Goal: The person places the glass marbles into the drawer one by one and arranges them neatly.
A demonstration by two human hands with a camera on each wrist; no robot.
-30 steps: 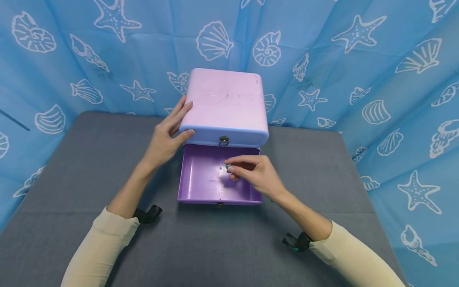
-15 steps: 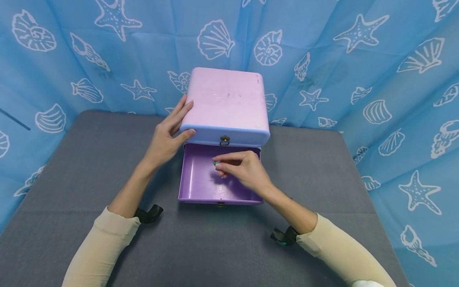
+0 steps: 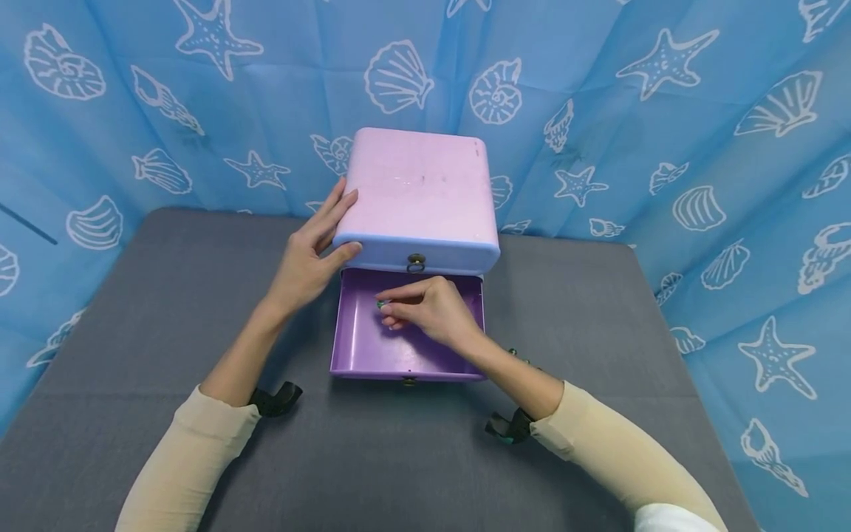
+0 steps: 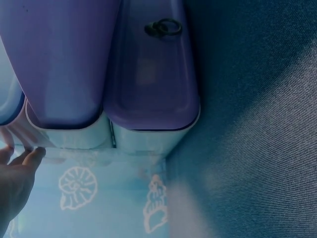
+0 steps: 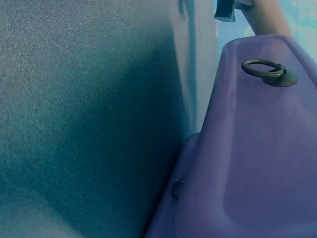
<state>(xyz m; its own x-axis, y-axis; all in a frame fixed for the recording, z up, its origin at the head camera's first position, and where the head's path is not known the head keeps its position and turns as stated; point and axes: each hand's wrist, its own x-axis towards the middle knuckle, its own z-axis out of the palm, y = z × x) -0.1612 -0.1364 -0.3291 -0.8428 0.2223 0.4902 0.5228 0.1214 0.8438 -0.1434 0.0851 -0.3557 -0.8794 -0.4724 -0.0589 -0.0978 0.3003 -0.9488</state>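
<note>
A small chest of drawers has a pink top (image 3: 419, 188) and a pale blue upper drawer front (image 3: 375, 255) with a ring pull. My left hand (image 3: 309, 247) rests on its left side, fingers extended along the wall and thumb against the front edge. Below, a purple drawer (image 3: 362, 355) is pulled out. Over that drawer my right hand (image 3: 432, 314) pinches a small green piece (image 3: 380, 304) between thumb and fingertips; the fingers hide most of it. The left wrist view shows left fingertips (image 4: 34, 156) touching the chest's side.
Several small green round bits (image 3: 513, 352) lie on the grey table (image 3: 572, 310) beside my right forearm, partly hidden. A lower drawer front (image 4: 153, 84) with a ring pull sits shut under the pulled-out one. A blue shell-print curtain (image 3: 286, 103) hangs behind.
My right hand has moved left across the purple drawer, carrying the small green piece. More green bits show past the right forearm. The left hand has stayed put.
</note>
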